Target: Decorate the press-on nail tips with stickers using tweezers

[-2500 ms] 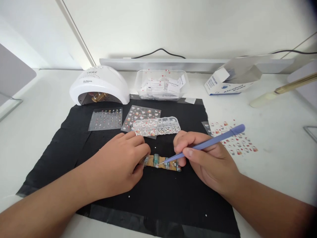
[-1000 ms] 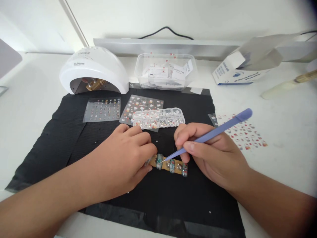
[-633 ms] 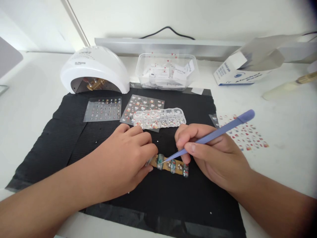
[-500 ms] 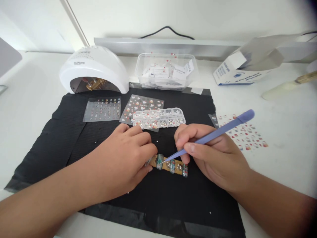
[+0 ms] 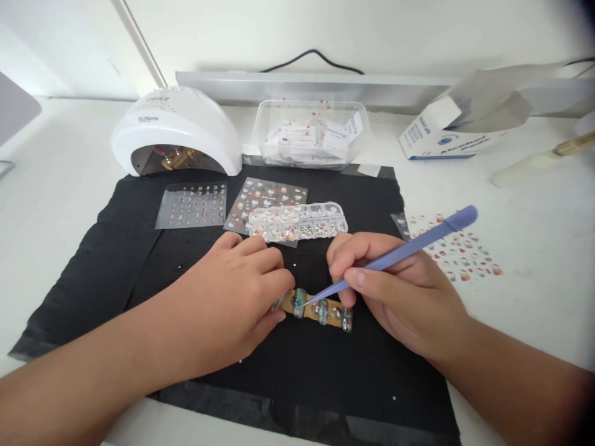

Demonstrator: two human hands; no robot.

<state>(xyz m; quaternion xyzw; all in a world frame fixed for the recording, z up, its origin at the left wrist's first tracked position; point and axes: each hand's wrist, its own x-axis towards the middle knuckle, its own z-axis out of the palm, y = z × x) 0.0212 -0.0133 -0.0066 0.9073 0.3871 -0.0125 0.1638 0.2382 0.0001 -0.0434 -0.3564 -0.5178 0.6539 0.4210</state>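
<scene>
Since half a second ago almost nothing has moved: both hands keep their places and the tweezers' tip stays on the same nail. The left hand (image 5: 232,297) lies curled, palm down, on the black mat (image 5: 116,260), its fingertips pressing the left end of the strip (image 5: 332,316), a tan card that carries a row of painted false nails. The right hand (image 5: 400,291), at 3 o'clock from the strip, pinches the purple tweezers (image 5: 404,248) between thumb and fingers, with the tip on the nail (image 5: 300,302) second from the left; whether anything sits in the tip is too small to tell. The strip lies near the mat's middle. At 12 o'clock from it is a clear bead case (image 5: 297,222), resting partly on one sticker sheet (image 5: 264,195), with another sheet (image 5: 193,204) at 10 o'clock. Beyond them stand a white lamp (image 5: 174,127) and a clear tub (image 5: 311,133). On the tabletop (image 5: 534,248), at 2 o'clock, lie more stickers (image 5: 460,251) and a box (image 5: 446,139).
</scene>
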